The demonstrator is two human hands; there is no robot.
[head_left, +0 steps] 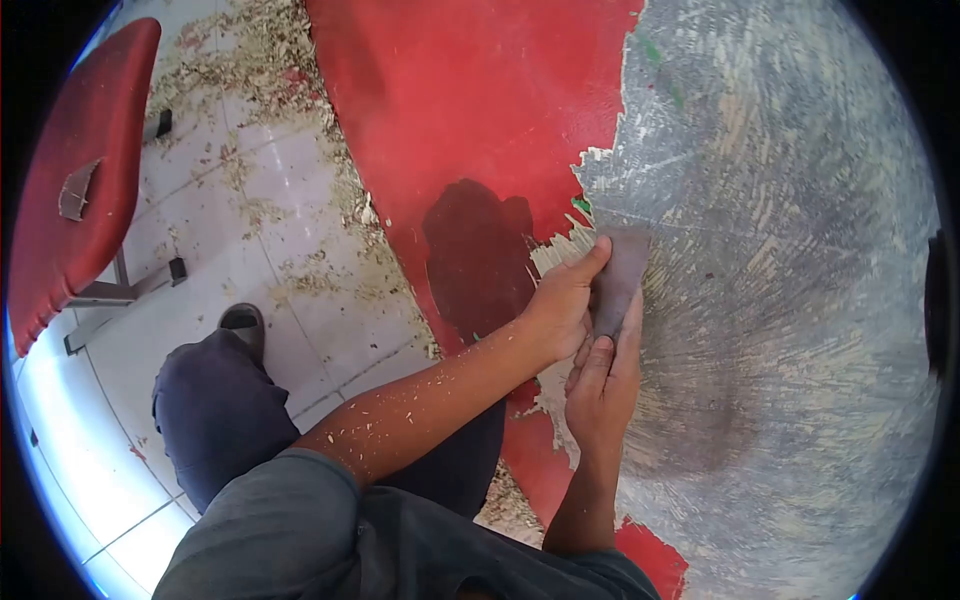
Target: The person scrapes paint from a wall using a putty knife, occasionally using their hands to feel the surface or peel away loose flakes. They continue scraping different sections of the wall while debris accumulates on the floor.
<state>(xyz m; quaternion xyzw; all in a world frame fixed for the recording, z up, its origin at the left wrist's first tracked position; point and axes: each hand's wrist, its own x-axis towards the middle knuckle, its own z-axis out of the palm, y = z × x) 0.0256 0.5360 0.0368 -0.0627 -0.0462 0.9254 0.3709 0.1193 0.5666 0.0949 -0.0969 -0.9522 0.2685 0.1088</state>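
Note:
My left hand (562,305) is closed on the left side of a scraper (621,272), its thumb lying along the dull, brownish-grey blade. From below, my right hand (603,395) grips the scraper's narrow lower end, fingers along its right edge. The flat blade widens away from me and lies over the scraped grey surface (780,300), near the ragged edge of a red coating (480,90). Pale curled strips (565,247) stand along that edge beside my left hand. Small shavings cling to my left forearm.
Heaps of shavings (250,70) are scattered over the white tiled floor (290,165) beside the red surface. At the left is a red seat (95,150) on a metal frame, with a small brown piece (76,192) on it. My sandalled foot (242,325) rests on the tiles.

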